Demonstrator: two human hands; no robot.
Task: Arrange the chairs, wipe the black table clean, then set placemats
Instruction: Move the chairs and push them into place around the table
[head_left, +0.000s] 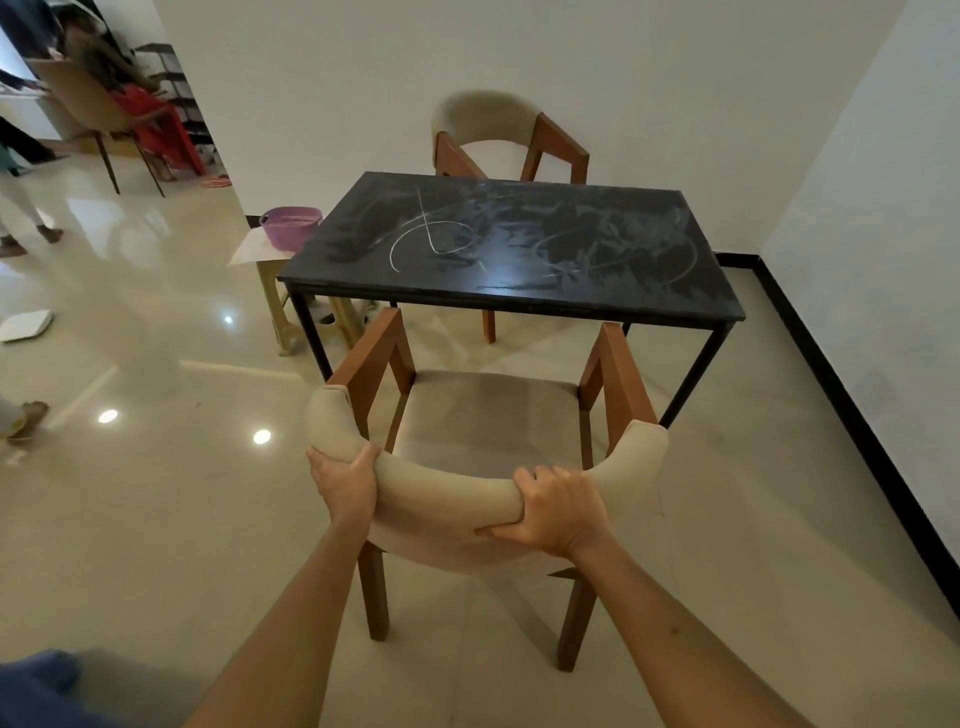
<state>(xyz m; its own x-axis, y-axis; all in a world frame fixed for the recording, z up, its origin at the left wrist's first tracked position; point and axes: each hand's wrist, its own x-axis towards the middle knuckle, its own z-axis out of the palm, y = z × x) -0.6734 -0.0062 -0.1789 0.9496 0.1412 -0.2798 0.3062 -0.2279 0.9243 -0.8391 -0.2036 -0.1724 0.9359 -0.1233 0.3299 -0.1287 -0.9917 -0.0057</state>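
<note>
- Gripping the near chair (483, 415) by its curved padded backrest: left hand (345, 480) curled round the left part of the pad, right hand (553, 512) curled over the right part, thumb under the pad.
- Near chair stood on the floor (156, 519), seat facing the table (511, 247), front ends of its wooden arms just at the table's near edge; whether they touched the edge could not be told.
- Table was black with thin black legs, top covered in grey smears and white chalk-like curved lines.
- Far chair (506, 137) stood at the opposite long side, back toward the wall (519, 62), arms reaching the table's far edge.
- Left of the table: a tan stool (283, 306) right beside the table's left end, with a pale sheet (257, 247) on it and a purple basket (290, 224) on top of the sheet.
- Flat white object (26, 326) lay on the floor far left, well apart from the table.
- Black skirting (857, 415) ran along the right wall, near the table's right legs.
- Background top left: a brown chair (88, 106) with someone in red seated; other people's feet at the left edge, blurred.
- Glossy floor showed ceiling-light reflections.
- No readable labels or text; the table marks were scribbles, not letters.
</note>
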